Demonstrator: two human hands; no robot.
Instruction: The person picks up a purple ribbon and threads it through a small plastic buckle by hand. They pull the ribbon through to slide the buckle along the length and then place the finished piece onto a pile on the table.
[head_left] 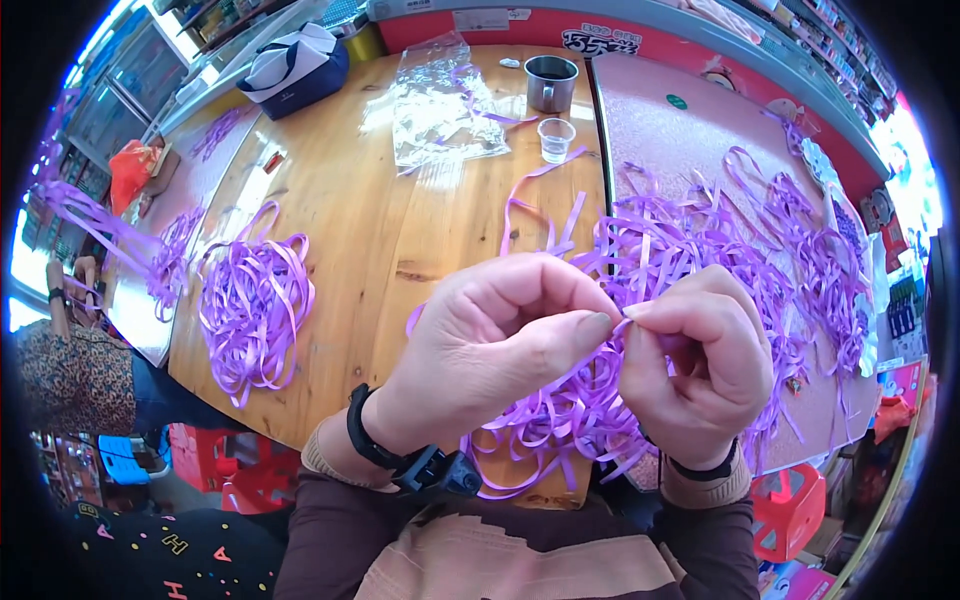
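Observation:
My left hand (515, 350) and my right hand (700, 355) meet fingertip to fingertip above the table. Between them the thumbs and index fingers pinch a short bit of purple ribbon (621, 326); most of it is hidden by the fingers. Right below and behind both hands spreads a big tangled heap of purple ribbons (680, 240), lying across the seam of two tabletops. One loose ribbon strip (509, 215) trails away from the heap toward a small clear plastic cup (555, 141).
A bundle of looped ribbons (257, 310) lies left on the wooden table (360, 270). Farther back are a clear plastic bag (445, 110), a metal mug (551, 84) and a blue-and-white bag (297, 72). Another person's hands (85, 275) hold ribbons at the far left. Red stools (790, 510) stand below.

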